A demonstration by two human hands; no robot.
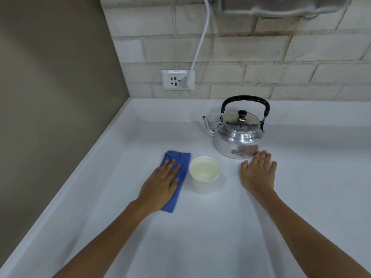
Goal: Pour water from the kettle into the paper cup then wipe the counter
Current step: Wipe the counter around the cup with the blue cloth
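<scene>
At frame centre, the left hand (163, 182) pressed flat on the blue cloth (178, 177); the right hand (258, 173) lay open, empty, on the table (200, 237). The paper cup (204, 174) stood between them, the kettle (239, 131) behind.

1 head-worn wide-angle view looks forward and down, close over the white counter (200, 237), toward the brick wall (261, 49)

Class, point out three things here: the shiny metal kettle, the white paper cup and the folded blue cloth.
Shiny metal kettle (237, 137), head view, on its rounded body.
White paper cup (202, 186), head view, on its outer wall.
Folded blue cloth (183, 159), head view, on its uncovered far corner.
</scene>
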